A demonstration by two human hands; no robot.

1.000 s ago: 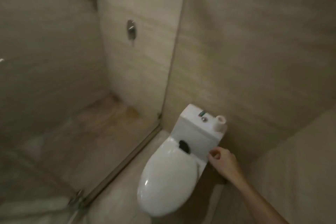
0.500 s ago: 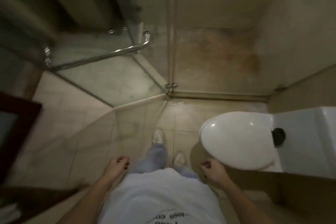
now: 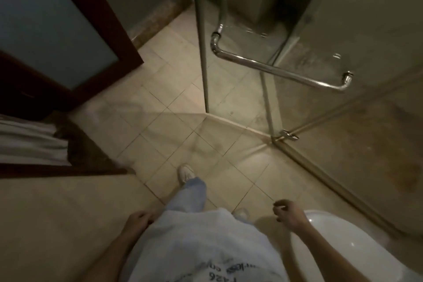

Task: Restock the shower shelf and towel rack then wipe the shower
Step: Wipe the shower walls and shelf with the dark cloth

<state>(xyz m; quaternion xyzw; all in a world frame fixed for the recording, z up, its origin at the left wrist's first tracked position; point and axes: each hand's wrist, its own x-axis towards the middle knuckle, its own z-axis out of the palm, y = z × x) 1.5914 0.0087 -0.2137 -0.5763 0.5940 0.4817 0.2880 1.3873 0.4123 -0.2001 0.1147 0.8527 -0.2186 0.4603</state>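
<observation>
The glass shower enclosure (image 3: pixel 343 30) fills the upper right, with a chrome bar handle (image 3: pixel 274 68) on its door and a stained shower floor (image 3: pixel 377 155) behind the glass. Folded white towels (image 3: pixel 29 142) lie on a dark wooden shelf at the left edge. My left hand (image 3: pixel 137 220) hangs by my hip, fingers loosely curled and holding nothing. My right hand (image 3: pixel 289 214) hovers over the tiles next to the toilet, fingers curled and holding nothing. No shower shelf or towel rack is in view.
A white toilet lid (image 3: pixel 338 242) sits at the lower right. A dark red door (image 3: pixel 80 36) with frosted glass stands at the upper left. Beige floor tiles (image 3: pixel 174 121) lie between them. A beige counter surface (image 3: pixel 57 224) is at the lower left.
My view has swung left from the toilet and shower wall toward the door and towels. My right hand left the toilet tank and now hangs by my side.
</observation>
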